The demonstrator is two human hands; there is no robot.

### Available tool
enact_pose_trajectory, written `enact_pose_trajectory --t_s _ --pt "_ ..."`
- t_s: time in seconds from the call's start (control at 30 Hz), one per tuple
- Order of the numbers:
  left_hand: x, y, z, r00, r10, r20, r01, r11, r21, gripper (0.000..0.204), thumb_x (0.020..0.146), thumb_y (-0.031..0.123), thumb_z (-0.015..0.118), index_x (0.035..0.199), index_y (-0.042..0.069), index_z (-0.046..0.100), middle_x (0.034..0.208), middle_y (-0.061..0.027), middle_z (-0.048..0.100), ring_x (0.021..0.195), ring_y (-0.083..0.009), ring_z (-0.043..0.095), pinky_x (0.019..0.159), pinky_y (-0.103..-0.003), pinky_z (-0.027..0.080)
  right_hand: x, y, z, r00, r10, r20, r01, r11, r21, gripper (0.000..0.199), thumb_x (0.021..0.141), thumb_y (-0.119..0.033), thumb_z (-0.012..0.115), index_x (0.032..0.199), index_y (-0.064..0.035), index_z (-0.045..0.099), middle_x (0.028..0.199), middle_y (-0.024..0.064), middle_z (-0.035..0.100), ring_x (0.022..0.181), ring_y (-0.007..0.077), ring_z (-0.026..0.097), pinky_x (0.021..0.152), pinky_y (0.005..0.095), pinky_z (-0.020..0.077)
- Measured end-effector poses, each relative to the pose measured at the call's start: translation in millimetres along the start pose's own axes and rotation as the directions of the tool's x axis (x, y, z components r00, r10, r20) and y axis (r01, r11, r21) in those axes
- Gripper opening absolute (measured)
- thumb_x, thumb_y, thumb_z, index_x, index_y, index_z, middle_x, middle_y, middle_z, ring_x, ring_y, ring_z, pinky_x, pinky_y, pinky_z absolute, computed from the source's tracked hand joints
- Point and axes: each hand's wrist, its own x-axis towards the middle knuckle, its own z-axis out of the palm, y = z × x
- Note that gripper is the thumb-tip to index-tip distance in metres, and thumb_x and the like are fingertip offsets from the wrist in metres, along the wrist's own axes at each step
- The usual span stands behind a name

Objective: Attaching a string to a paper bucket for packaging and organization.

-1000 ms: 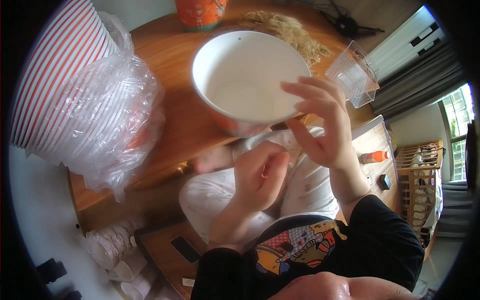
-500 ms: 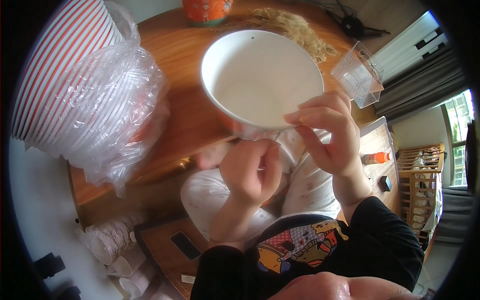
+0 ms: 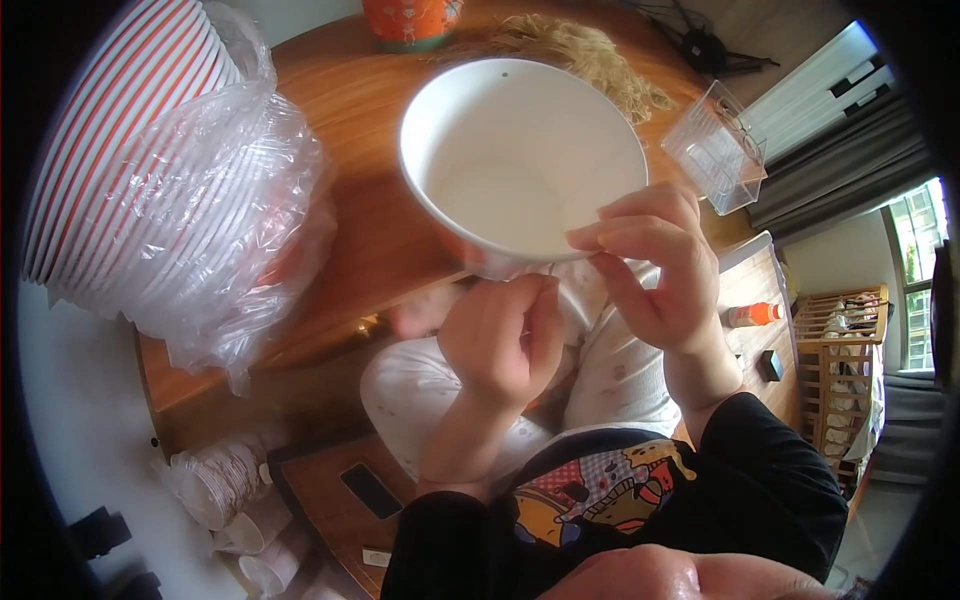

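Observation:
A large round paper bucket (image 3: 500, 170), white inside with orange on its outer wall, is tilted with its open mouth toward me at the table's near edge. My right hand (image 3: 660, 265) pinches its near right rim, fingertips over the inside and thumb below. Just under the near rim, my left hand (image 3: 500, 340) is closed, thumb against bent fingers, close to the bucket's outer wall. Whatever lies between those left fingers, if anything, is too small or hidden to make out.
On the wooden table (image 3: 370, 150), a tall stack of buckets (image 3: 130, 150) in clear plastic stands at left. Behind are an orange bucket (image 3: 412, 20), pale yellow fibres (image 3: 600, 60) and a clear plastic organiser (image 3: 715, 150). A phone (image 3: 371, 491) lies lower left; an orange-and-white bottle (image 3: 755, 315) is at right.
The bucket has shifted very slightly, its rim a touch farther left. Both hands keep nearly the same place and grip.

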Motion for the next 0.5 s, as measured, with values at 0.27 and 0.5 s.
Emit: enact_pose_trajectory --t_s 0.27,0.5 --pt "2 5 -1 0.993 -0.093 0.079 0.09 0.995 0.039 0.008 0.079 0.006 0.071 0.083 0.008 0.064 0.067 -0.0046 0.06 0.052 -0.0219 0.055 0.048 -0.033 0.041 2 -1 -1 1.0 -0.003 0.011 0.003 1.0 0.004 0.035 0.075 -0.001 0.076 0.106 -0.009 0.06 0.1 0.0011 0.072 0.093 0.0215 0.065 0.083 0.0344 0.0437" --pt "0 7 -2 0.966 -0.211 0.147 0.217 0.976 -0.027 0.004 0.082 0.007 0.07 0.084 0.007 0.067 0.065 -0.0047 0.061 0.052 -0.0204 0.056 0.048 -0.032 0.042 11 -15 -4 0.998 0.025 0.05 -0.027 0.999 0.045 0.034 0.079 -0.007 0.075 0.109 -0.0088 0.058 0.104 0.0039 0.072 0.091 0.0209 0.068 0.086 0.0352 0.0434"
